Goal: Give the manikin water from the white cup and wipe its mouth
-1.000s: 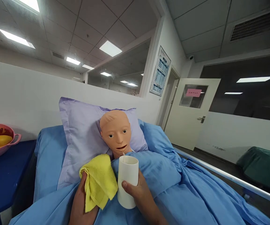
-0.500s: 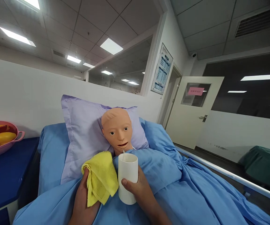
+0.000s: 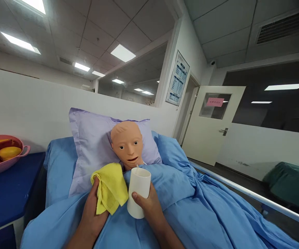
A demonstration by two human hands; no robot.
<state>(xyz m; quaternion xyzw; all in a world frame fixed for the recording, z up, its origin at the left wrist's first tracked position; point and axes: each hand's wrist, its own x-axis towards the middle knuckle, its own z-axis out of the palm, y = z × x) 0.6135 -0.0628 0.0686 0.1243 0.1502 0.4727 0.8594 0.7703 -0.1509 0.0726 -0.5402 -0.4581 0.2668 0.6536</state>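
My right hand (image 3: 149, 207) is wrapped round a white cup (image 3: 138, 192) with a straw, held just below the chin of a training manikin (image 3: 127, 143). My left hand (image 3: 92, 214) grips a folded yellow cloth (image 3: 110, 188) beside the cup, at the manikin's shoulder. The manikin lies in a bed, its head on a lilac pillow (image 3: 92, 148), and a blue blanket (image 3: 196, 214) covers it up to the neck. The straw's tip sits close to the manikin's open mouth.
A dark blue bedside table (image 3: 6, 193) stands at the left with a pink bowl (image 3: 4, 164) of fruit. A metal bed rail (image 3: 253, 195) runs along the right side. Behind it are a white door (image 3: 211, 128) and a green-covered bed (image 3: 291, 183).
Both hands with cup and cloth have shifted slightly away from the manikin's mouth and lower. The view has moved a little, showing more of my forearms.
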